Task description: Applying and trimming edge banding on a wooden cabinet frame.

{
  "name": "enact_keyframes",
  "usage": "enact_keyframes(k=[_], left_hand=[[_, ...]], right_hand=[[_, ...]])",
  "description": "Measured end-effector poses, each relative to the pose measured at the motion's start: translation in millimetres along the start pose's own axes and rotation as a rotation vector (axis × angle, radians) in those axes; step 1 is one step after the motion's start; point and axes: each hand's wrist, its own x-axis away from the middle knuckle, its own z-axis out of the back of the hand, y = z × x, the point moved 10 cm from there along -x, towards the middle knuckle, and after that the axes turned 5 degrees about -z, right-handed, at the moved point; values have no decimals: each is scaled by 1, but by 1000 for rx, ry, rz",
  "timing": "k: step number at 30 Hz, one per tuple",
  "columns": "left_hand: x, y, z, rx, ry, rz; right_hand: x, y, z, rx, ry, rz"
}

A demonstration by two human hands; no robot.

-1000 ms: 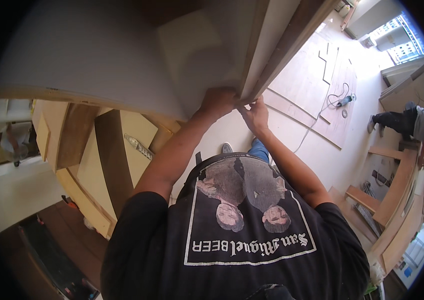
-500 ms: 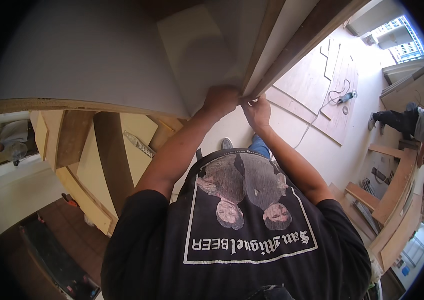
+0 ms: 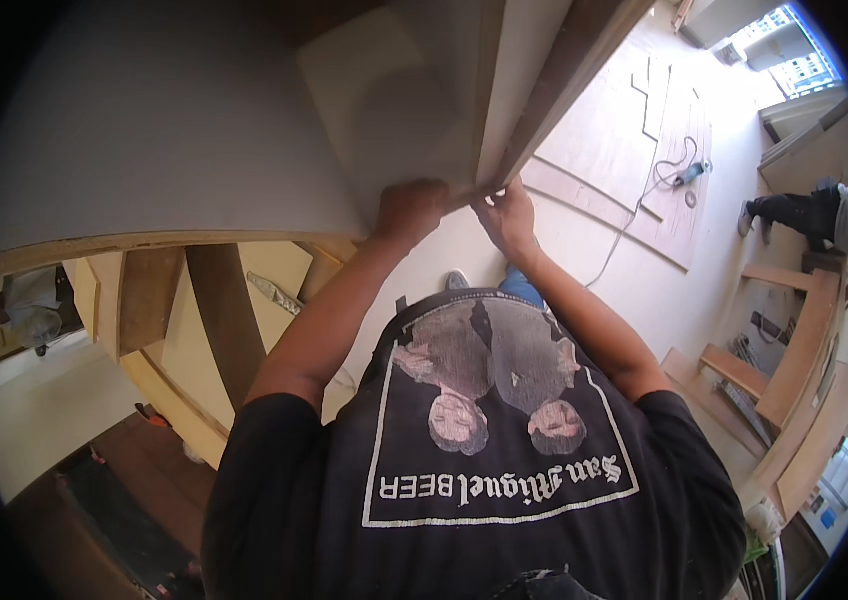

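Observation:
Above me is a cabinet-like wooden structure with a pale grey panel (image 3: 164,120) and a long wooden strip (image 3: 554,90) rising from its bottom edge. My left hand (image 3: 411,212) is closed at the lower edge of the panel, left of the strip's end; what its curled fingers hold is hidden. My right hand (image 3: 506,222) has its thumb and fingers closed on the lower end of the strip, just right of the left hand.
Plywood sheets (image 3: 604,200) with a corded power tool (image 3: 690,172) lie on the floor to the right. One co-worker (image 3: 824,210) is at the right rim, another person (image 3: 14,310) at the left rim. Cut boards (image 3: 784,360) sit lower right; wooden box frames (image 3: 149,300) stand left.
My left hand has shifted left and slightly down, away from the strip's end. My right hand remains at that end. The whole view has shifted slightly.

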Motion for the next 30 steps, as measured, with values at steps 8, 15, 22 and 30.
enact_keyframes(k=[8,15,22,30], left_hand=[[-7,11,3,-4,-78,-42],[-23,17,4,34,-121,20],[21,-29,31,192,85,331],[48,5,27,723,318,425]], right_hand=[[3,-2,3,29,16,19],[1,4,0,75,-1,-43],[20,20,-5,169,137,-116],[63,-30,-8,-294,-311,-269]])
